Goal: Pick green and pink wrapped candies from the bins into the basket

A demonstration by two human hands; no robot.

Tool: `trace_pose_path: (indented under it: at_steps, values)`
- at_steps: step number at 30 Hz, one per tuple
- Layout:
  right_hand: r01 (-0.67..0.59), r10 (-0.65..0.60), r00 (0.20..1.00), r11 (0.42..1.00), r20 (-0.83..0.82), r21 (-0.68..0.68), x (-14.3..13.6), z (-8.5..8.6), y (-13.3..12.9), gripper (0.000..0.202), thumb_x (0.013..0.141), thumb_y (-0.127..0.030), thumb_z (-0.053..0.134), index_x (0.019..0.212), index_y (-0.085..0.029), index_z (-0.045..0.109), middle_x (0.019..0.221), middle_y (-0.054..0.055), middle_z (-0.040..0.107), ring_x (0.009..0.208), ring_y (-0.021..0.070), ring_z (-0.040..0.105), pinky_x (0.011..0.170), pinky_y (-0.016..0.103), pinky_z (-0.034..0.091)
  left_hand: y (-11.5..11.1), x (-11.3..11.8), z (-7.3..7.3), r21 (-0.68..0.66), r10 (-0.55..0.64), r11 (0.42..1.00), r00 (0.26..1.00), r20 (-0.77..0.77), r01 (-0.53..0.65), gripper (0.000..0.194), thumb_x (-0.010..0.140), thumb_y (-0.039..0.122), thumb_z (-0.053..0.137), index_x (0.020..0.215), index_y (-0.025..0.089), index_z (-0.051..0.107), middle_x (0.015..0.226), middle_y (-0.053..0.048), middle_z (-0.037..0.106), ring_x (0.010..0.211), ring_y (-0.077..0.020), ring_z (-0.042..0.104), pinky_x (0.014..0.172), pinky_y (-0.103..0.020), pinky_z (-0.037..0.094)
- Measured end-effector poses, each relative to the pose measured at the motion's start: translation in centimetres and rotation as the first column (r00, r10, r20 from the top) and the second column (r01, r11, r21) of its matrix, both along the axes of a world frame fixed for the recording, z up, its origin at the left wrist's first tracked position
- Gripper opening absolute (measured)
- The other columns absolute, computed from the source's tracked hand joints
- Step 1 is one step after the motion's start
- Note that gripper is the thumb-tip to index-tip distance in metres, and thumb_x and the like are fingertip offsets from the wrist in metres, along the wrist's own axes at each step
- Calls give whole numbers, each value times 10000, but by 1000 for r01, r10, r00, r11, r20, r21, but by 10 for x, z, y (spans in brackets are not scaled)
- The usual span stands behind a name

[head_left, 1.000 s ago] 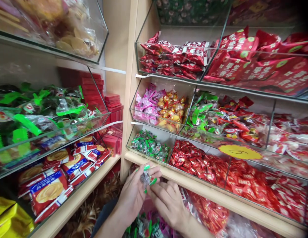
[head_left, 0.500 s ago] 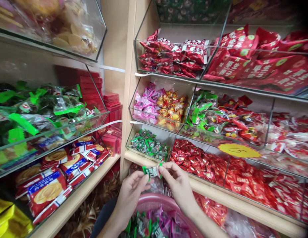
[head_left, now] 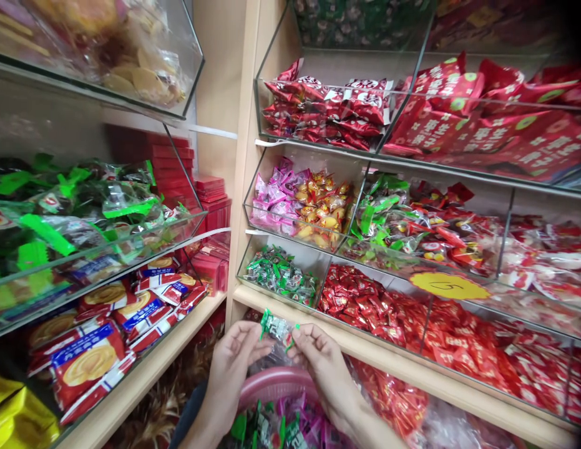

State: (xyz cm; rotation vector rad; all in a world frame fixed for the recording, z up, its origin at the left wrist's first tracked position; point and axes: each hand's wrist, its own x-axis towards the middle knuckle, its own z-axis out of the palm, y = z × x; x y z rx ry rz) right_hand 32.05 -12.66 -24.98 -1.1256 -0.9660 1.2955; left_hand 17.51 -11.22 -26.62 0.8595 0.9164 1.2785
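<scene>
A small wrapped candy [head_left: 277, 328] with green twisted ends and a clear, printed middle is held up between my two hands. My right hand [head_left: 321, 355] pinches its right end between thumb and fingers. At the left end, my left hand [head_left: 238, 349] has its thumb and fingers closed on the green tip of the wrapper. Beneath both hands stands a pink plastic basket [head_left: 257, 378]. Green-wrapped candies [head_left: 266, 424] and purple-pink wrapped candies [head_left: 313, 416] lie inside it. My forearms hide part of the basket.
Ahead, a clear bin holds similar green candies [head_left: 281, 271], beside bins of red-wrapped candies [head_left: 365, 299]. A yellow price tag [head_left: 449, 286] hangs on the right shelf. Packaged biscuits [head_left: 88, 362] lie on the left shelf. The wooden shelf edge [head_left: 379, 349] runs just beyond my hands.
The candy has moved slightly left and tilted, its right end now lower. My right hand has come down and left, and my left hand has shifted a little left.
</scene>
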Motion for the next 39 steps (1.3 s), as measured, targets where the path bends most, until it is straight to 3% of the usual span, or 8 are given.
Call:
trace_pose_path:
  at_steps: [5, 8, 10, 14, 17, 19, 31, 39]
  values:
    - [-111, 113, 991, 993, -77, 28, -22, -12, 0, 310, 755, -459, 647, 787, -168, 545, 631, -18, 599, 573, 107, 546, 630, 248, 433, 1, 11, -9, -205, -3, 975, 922, 387, 89, 337, 810, 287, 594, 1131, 204, 534, 1051, -106, 660, 952, -211, 636, 824, -363, 522]
    - [-207, 178, 963, 969, 203, 133, -19, -8, 6, 290, 801, -464, 584, 785, -176, 548, 665, -12, 595, 601, 122, 550, 612, 249, 430, 5, 8, -9, -278, 115, 961, 921, 373, -8, 260, 812, 147, 573, 1071, 175, 561, 1050, -116, 669, 932, -200, 648, 800, -343, 539]
    - [-217, 71, 873, 943, 483, 253, -8, 1, 18, 259, 849, -434, 522, 808, -181, 559, 718, 2, 597, 649, 135, 547, 615, 252, 420, 8, 2, -6, -292, 161, 954, 928, 335, -61, 220, 809, 126, 576, 1026, 159, 584, 1035, -110, 675, 903, -185, 655, 794, -327, 545]
    - [-225, -278, 410, 892, 869, 392, 18, 24, 61, 195, 911, -291, 413, 913, -171, 566, 885, 65, 615, 820, 179, 567, 731, 289, 424, 7, -7, 3, -258, 170, 962, 938, 303, -91, 191, 781, 152, 628, 972, 151, 620, 1000, -82, 682, 823, -148, 657, 795, -310, 549]
    - [-202, -164, -21, 967, 986, 156, 24, 34, 93, 217, 903, -215, 397, 1010, -146, 573, 1041, 130, 615, 954, 224, 587, 791, 313, 425, 4, -9, 10, -250, 157, 965, 942, 296, -82, 215, 793, 187, 622, 1006, 156, 625, 1001, -81, 682, 824, -147, 650, 802, -325, 548]
    - [-156, -37, -137, 988, 990, 16, 21, 36, 109, 214, 876, -213, 448, 1003, -136, 602, 1051, 161, 632, 956, 257, 612, 769, 326, 440, 2, -9, 14, -261, 146, 963, 946, 290, -68, 245, 804, 214, 613, 1044, 162, 621, 1041, -93, 673, 868, -157, 644, 801, -324, 544]
    - [-122, 173, -156, 974, 973, -193, 18, 31, 137, 217, 710, -157, 626, 919, -147, 683, 1012, 168, 678, 940, 282, 643, 694, 308, 464, -5, -17, 14, -245, 64, 969, 953, 296, 11, 436, 778, 323, 638, 1189, 195, 568, 1158, -115, 628, 981, -197, 615, 791, -310, 513]
    - [-195, 105, -1, 975, 994, -103, 22, 38, 130, 252, 692, -116, 601, 928, -168, 671, 971, 109, 684, 947, 236, 611, 736, 280, 427, -9, -19, 15, -246, 48, 969, 953, 298, 29, 393, 775, 326, 630, 1140, 186, 588, 1038, -94, 682, 878, -175, 643, 746, -284, 508]
